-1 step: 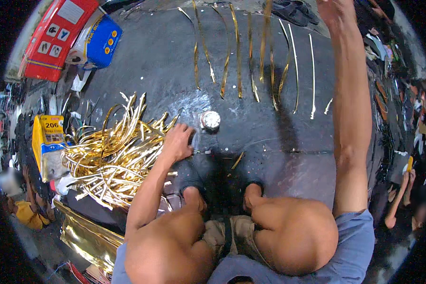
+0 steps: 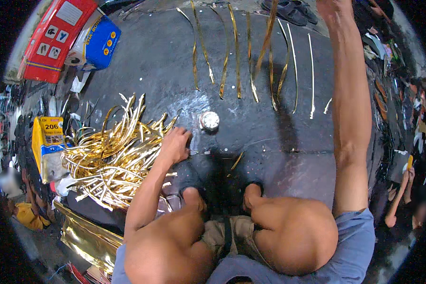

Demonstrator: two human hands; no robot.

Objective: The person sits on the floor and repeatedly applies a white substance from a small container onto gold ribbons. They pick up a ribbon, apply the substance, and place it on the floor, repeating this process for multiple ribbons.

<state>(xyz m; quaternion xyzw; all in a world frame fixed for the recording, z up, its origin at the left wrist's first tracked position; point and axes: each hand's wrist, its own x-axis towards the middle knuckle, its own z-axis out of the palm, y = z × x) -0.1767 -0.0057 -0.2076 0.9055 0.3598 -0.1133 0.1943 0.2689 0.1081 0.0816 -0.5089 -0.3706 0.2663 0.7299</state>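
My left hand (image 2: 176, 145) rests low beside the right edge of a heap of gold strips (image 2: 123, 165), close to my left foot. Its fingers are loosely bent, with a gap to the thumb, and nothing shows in them. My right arm reaches far forward, and the right hand (image 2: 333, 8) is cut off by the top edge, its fingers out of sight. Left of it, a blurred gold strip (image 2: 266, 40) hangs slanting; what holds its upper end is hidden. Several separate gold strips, such as one (image 2: 235, 52), lie side by side on the dark surface (image 2: 146, 52).
A round, silvery-topped container (image 2: 209, 121) stands ahead of my feet. Red (image 2: 52, 42) and blue (image 2: 101, 43) boxes are at the far left, a yellow tin (image 2: 49, 142) beside the heap. A gold sheet (image 2: 90, 239) lies near left, dark sandals (image 2: 291, 12) at the far edge. Other people sit on both sides.
The blurred strip's lower end has swung slightly left, so it slants more. My left hand has shifted a little toward me and to the left. My right arm is nearly still.
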